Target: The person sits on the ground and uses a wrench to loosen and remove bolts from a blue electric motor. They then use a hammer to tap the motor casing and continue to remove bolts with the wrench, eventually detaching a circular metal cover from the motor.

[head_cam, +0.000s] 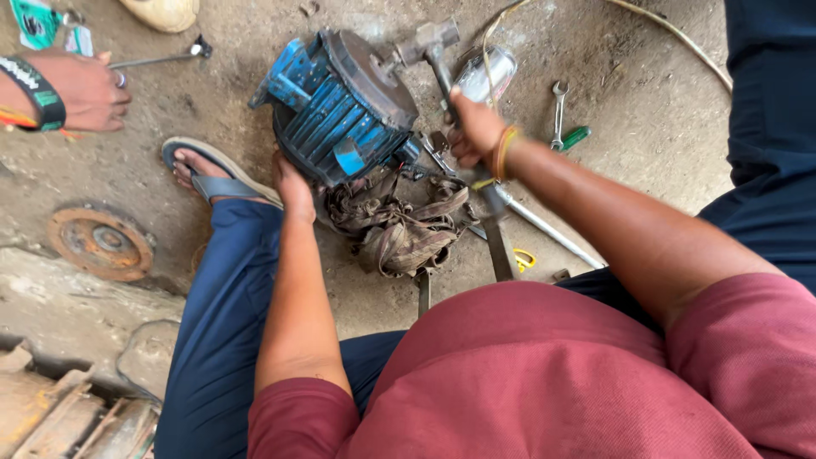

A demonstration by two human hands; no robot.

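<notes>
A blue finned electric motor (340,110) lies on its side on the dirt floor at about 11 o'clock from the frame's centre. The left hand (293,183) presses flat against its lower edge at 7 o'clock, fingers hidden under the casing, so its grip cannot be made out. The right hand (476,132) is closed round the handle of a hammer (429,42), whose head sits against the motor's rusty end plate at 1 o'clock. Dirty rags (399,225) lie below. A spanner (558,110) rests at 3 o'clock. Another person's hand (81,89) shows at 10 o'clock, its arm cut off.
</notes>
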